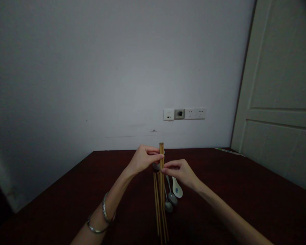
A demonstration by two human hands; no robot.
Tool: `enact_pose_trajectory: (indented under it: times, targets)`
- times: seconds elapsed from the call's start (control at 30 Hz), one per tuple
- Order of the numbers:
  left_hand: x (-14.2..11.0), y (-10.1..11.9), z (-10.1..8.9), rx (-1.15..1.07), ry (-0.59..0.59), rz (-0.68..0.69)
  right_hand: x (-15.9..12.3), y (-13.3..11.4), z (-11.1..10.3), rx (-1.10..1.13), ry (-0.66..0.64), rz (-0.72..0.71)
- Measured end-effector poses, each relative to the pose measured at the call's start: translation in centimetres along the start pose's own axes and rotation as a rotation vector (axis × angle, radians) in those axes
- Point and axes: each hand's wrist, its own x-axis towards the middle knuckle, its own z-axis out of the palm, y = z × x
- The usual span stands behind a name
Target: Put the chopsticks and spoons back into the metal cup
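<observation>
Held chopsticks (162, 182), standing nearly upright above the middle of the counter (209, 211). The left hand (144, 158) pinches them near the top between thumb and fingers; the right hand (180, 170) pinches them just below, its thumb across the front. Loose chopsticks (156, 200) lie beneath, toward the near edge. To their right rest two metal spoons (168, 207) and, just beside, a white spoon (177, 190) with a blue motif. Two bracelets (105, 208) ring the left forearm. Behind: wall sockets (195, 113); far right, a panelled door (283, 78).

The right hand (181, 170) hides part of the white spoon (177, 190).
</observation>
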Motion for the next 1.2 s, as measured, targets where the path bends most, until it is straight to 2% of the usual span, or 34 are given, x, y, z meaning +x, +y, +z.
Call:
enact_pose_trajectory:
  times: [0.97, 1.2]
  targets:
    - [0.3, -0.3, -0.4, -0.066, -0.024, -0.019, 0.4, 0.3, 0.2, 0.031, -0.012, 0.027]
    - [0.7, -0.7, -0.4, -0.098, 0.066, -0.035, 1.3, 0.2, 0.2, 0.022, -0.018, 0.01]
